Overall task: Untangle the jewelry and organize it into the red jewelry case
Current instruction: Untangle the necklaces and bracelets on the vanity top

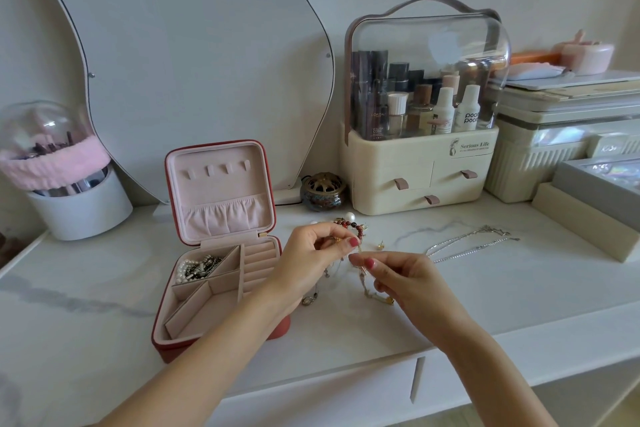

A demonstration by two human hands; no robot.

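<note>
Both hands work over a white marble-look vanity top (pixel 450 291), just right of the open red jewelry case (pixel 221 288). The left hand (pixel 308 260) has its thumb and forefinger pinched on a gold-toned piece in the tangle of jewelry (pixel 349 246), the other fingers curled beneath. The right hand (pixel 401 274) pinches a thin gold chain (pixel 367 284) between thumb and forefinger just beside the left fingertips; the chain hangs from that pinch down to the tabletop, where its gold end lies near the right palm. Behind the left fingers a beaded bracelet (pixel 353 224) of dark red beads and a large white pearl rests on the surface, part of the same cluster. A small gold earring (pixel 381 246) lies alone just right of the tangle, and a silver chain necklace (pixel 474 243) is stretched out well to the right, apart from both hands. The case stands with its lid upright, pink lining showing; its rear left compartment holds a pearl strand with dark metal pieces (pixel 197 269), and ring rolls fill the right side. Behind, against the wall, stand a clear-domed cosmetic organizer (pixel 422 114) with cream drawers, a small ornate brass-lidded pot (pixel 323 191), a wavy mirror (pixel 190 55) and a domed brush holder (pixel 59 166).
</note>
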